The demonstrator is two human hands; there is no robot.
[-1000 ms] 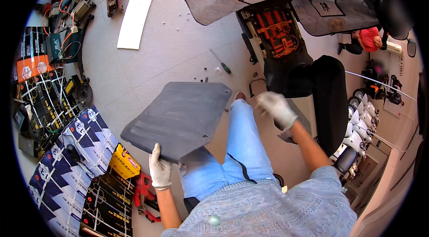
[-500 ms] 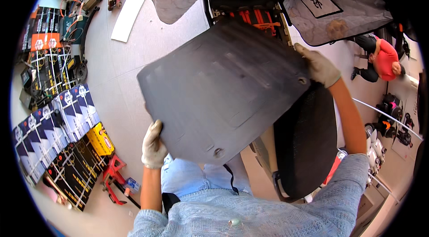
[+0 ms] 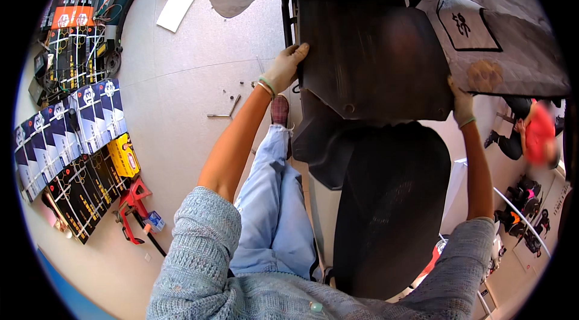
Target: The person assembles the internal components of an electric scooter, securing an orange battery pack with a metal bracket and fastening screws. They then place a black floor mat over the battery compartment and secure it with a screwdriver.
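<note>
Between both hands (image 3: 283,69) (image 3: 461,103) hangs the dark panel (image 3: 374,60).

The dark panel (image 3: 374,60) sits ahead of the person, held between both hands: the left hand (image 3: 284,68) grips its left edge, the right hand (image 3: 461,106) its lower right corner. Below the panel, nearer the person, stands the chair backrest (image 3: 389,211), with the person's leg (image 3: 274,199) just left of it. On the floor (image 3: 181,115) left of the left forearm lies a hex key (image 3: 226,109). Farther left, flat packaged boxes (image 3: 72,121) lie in rows along the floor's edge, a clamp tool (image 3: 129,208) lying just beside their near end. Behind the panel to the right hangs a fabric cover (image 3: 500,42).
</note>
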